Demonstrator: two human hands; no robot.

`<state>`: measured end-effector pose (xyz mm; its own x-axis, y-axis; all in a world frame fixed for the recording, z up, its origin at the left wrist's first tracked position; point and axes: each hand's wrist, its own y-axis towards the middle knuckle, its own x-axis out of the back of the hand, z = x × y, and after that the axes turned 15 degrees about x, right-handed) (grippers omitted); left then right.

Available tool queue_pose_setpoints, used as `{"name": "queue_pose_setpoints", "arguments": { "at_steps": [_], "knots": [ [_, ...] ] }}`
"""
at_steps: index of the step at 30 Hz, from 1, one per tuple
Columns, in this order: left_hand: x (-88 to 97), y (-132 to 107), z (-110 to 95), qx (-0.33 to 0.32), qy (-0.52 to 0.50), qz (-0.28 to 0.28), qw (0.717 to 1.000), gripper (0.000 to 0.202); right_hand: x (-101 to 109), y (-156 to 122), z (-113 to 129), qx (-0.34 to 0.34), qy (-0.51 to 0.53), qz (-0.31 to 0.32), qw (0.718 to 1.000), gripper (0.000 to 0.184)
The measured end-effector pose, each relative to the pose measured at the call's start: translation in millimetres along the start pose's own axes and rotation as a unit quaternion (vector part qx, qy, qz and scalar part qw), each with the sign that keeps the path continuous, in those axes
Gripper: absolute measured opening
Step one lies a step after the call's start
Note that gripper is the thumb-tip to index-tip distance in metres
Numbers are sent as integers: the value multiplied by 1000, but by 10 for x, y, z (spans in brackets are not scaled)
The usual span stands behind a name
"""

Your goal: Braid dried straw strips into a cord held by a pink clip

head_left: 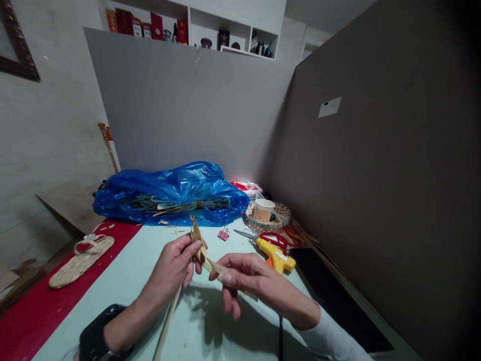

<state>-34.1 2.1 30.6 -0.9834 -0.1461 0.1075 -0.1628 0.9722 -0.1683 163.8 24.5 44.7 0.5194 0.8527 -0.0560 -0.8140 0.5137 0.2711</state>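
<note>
My left hand [175,263] pinches a folded tan straw strip [196,236] that stands up above its fingertips, over the pale green table [124,278]. My right hand [244,276] pinches the strip's lower end just to the right, with the other fingers hanging down. A long loose tail of the strip [167,321] trails down under my left wrist. A dark band sits on my left wrist.
A blue plastic bag [173,193] holding long leaves lies at the back. A woven straw sandal [80,260] rests on the red strip at left. A yellow glue gun [277,256], red-handled scissors [272,238], a pink binder clip [223,234] and a paper cup [264,209] on a woven dish lie at right, beside grey partitions.
</note>
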Motion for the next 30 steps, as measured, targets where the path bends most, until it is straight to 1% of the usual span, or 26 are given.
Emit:
{"name": "queue_pose_setpoints", "arguments": {
  "at_steps": [5,8,11,13,15,19,21,23,24,25,26,27,28,29,30],
  "knots": [
    [0,18,14,5,-3,20,1000,28,23,-2,27,25,-4,-43,999,30],
    [-2,1,-17,13,-7,39,999,31,26,0,28,37,-6,-65,997,31],
    [-5,-32,-66,21,-24,44,999,28,20,-2,38,49,-5,-80,996,30],
    [-10,-51,-89,24,-38,41,998,27,4,-1,52,59,-11,-77,995,29],
    [-19,-62,-91,27,-52,37,998,28,-33,-1,66,66,-30,-59,996,27],
    [-49,-61,-46,42,-84,36,995,27,-156,-16,61,63,-135,-12,989,27],
    [-66,-63,-22,56,-107,46,992,24,-213,-31,34,70,-228,28,971,28],
    [-80,-76,-13,68,-132,63,987,21,-247,-42,9,95,-338,69,934,24],
    [-83,-86,-14,74,-143,76,984,20,-254,-43,3,109,-381,81,915,19],
    [-84,-98,-19,79,-153,90,981,19,-255,-40,2,122,-405,84,902,17],
    [-83,-110,-26,83,-166,106,977,18,-250,-33,6,131,-408,76,900,19],
    [-80,-121,-36,83,-180,121,973,17,-240,-23,11,136,-400,49,905,25],
    [-78,-132,-47,82,-195,131,968,15,-227,-10,16,139,-390,8,910,31],
    [-76,-141,-57,81,-207,134,966,14,-211,3,16,142,-390,-45,909,34],
    [-78,-149,-68,80,-216,133,964,12,-194,16,8,146,-398,-102,900,32]
  ]
}}
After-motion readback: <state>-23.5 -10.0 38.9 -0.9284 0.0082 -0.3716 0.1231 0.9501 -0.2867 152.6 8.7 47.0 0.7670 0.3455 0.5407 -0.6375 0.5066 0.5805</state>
